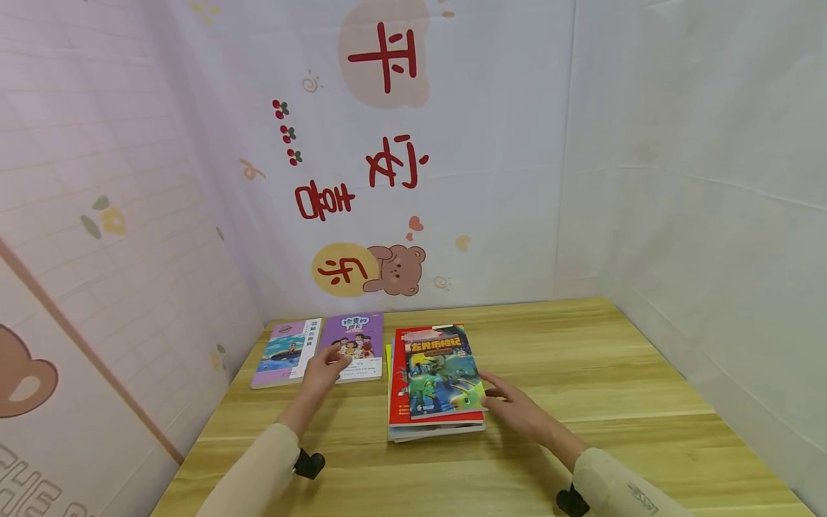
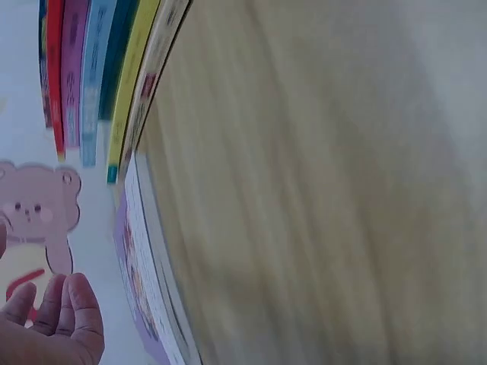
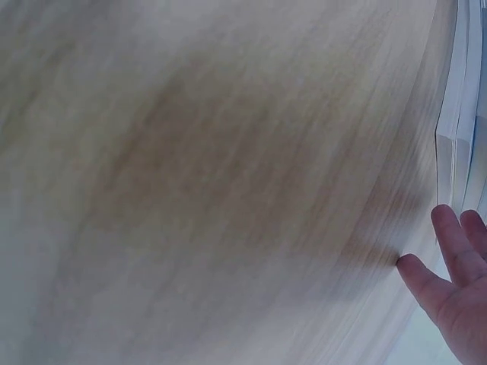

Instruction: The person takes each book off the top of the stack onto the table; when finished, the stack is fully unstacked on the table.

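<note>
A stack of books lies on the table, topped by a book with a dinosaur cover (image 1: 439, 377). Under it a red book (image 1: 399, 398) shows at the edges. My right hand (image 1: 510, 406) is at the stack's right side, its fingers spread and partly extended by the page edges (image 3: 450, 163); whether they touch is hard to tell. Over the lower part of a purple book (image 1: 365, 337) hovers my left hand (image 1: 325, 370), fingers loosely bent, nothing in it. Beside that book, on the left, lies one with a sea picture (image 1: 281, 355). Several coloured spines (image 2: 87, 84) face the left wrist camera.
The wood-grain table (image 1: 581, 359) reaches back to a white printed cloth (image 1: 491, 215) with a bear and red characters. Cloth walls also stand at the left (image 1: 110, 165) and the right (image 1: 711, 215).
</note>
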A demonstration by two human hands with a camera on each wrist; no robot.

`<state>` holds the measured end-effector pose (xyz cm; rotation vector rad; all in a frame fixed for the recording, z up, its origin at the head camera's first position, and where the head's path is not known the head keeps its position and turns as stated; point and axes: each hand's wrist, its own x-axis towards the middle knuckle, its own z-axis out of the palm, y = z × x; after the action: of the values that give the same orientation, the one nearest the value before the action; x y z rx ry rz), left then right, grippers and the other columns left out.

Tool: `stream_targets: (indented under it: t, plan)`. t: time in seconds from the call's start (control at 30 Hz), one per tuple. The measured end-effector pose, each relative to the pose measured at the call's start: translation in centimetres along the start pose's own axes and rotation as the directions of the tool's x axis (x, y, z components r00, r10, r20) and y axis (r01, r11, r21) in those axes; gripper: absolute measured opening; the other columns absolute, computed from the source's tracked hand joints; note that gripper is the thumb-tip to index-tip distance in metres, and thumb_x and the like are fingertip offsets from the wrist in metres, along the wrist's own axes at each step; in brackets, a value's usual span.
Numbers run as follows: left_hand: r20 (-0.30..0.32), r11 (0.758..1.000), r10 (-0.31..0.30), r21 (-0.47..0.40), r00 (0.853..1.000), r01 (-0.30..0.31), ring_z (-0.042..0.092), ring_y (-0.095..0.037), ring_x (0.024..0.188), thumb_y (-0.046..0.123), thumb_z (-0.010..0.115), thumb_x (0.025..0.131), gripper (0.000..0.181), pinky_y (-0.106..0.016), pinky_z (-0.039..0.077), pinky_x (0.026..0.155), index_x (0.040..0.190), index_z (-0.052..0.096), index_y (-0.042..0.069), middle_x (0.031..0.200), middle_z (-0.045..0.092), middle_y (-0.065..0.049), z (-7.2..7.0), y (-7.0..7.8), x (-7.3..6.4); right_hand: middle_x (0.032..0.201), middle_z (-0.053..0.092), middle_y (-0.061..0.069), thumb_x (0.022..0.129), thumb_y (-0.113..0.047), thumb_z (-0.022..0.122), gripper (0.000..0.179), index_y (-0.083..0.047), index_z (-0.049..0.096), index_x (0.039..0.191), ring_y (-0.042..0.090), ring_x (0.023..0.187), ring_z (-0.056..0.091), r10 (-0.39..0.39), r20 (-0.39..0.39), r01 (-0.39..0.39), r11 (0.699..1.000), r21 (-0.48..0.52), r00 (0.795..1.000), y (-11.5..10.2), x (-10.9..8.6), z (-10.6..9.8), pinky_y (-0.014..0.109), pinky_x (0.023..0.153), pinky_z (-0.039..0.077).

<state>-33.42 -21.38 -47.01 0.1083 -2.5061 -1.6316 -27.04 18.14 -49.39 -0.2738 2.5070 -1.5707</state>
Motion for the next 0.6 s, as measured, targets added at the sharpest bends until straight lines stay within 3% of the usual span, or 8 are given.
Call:
stream_targets:
  t: [0.23, 0.43, 0.6]
  plan:
    - [0.115, 0.992, -0.03, -0.12, 0.993, 0.044, 0.06, -0.036, 0.108, 0.016, 0.065, 0.097, 0.052, -0.049, 0.054, 0.087, 0.139, 0.048, -0.009, 0.121, 0.06, -0.024, 2.7, 0.9, -3.5, 0.136, 0.055, 0.021, 0.101, -0.027, 0.058, 0.057, -0.015, 0.04, 0.153, 0.04, 0.127, 0.05, 0.003, -0.012, -0.003, 1.0, 0.017, 1.0, 0.0, -0.3, 0.2, 0.06, 0.101, 0.041]
    - [0.208, 0.987, -0.061, -0.133, 0.976, 0.09, 0.061, -0.027, 0.102, 0.02, 0.065, 0.098, 0.056, -0.046, 0.056, 0.085, 0.14, 0.046, -0.009, 0.118, 0.06, -0.019, 5.4, 1.5, -5.9, 0.142, 0.049, 0.023, 0.103, -0.034, 0.054, 0.06, -0.013, 0.034, 0.156, 0.038, 0.127, 0.051, -0.001, 0.011, 0.001, 0.999, 0.044, 1.0, 0.0, -0.4, 0.2, 0.058, 0.104, 0.04]
    - [0.266, 0.981, -0.09, -0.145, 0.96, 0.132, 0.06, -0.024, 0.101, 0.027, 0.066, 0.097, 0.062, -0.043, 0.055, 0.087, 0.142, 0.044, -0.009, 0.122, 0.058, -0.019, 6.7, 1.7, -7.2, 0.152, 0.037, 0.024, 0.105, -0.034, 0.048, 0.058, -0.01, 0.033, 0.156, 0.039, 0.127, 0.052, -0.011, 0.028, 0.01, 0.999, 0.053, 1.0, -0.3, -0.5, 0.3, 0.058, 0.106, 0.038]
